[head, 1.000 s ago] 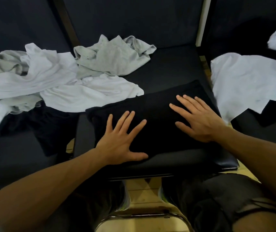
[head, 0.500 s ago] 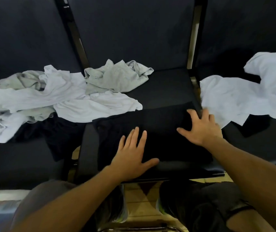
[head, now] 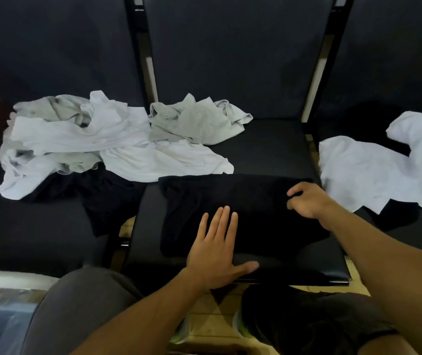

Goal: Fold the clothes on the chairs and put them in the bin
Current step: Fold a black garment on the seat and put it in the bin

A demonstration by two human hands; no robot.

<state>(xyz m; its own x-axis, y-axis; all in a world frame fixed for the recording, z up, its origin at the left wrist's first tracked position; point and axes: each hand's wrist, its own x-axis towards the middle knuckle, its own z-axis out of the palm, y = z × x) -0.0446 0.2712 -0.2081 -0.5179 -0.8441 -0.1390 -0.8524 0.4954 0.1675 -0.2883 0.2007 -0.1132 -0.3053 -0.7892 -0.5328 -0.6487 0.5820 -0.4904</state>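
black garment (head: 243, 208): left hand (head: 215, 254) flat, right hand (head: 307, 201) pinching; white shirt (head: 374, 172) beside.

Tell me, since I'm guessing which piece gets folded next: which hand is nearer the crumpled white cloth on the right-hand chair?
Right. The right hand grips the black garment's edge beside the white cloth; the left hand lies flat farther away.

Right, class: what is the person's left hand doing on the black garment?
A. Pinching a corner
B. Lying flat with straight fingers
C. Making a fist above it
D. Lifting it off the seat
B: the left hand lies flat, fingers straight, on the black garment, while the right hand curls at its right edge.
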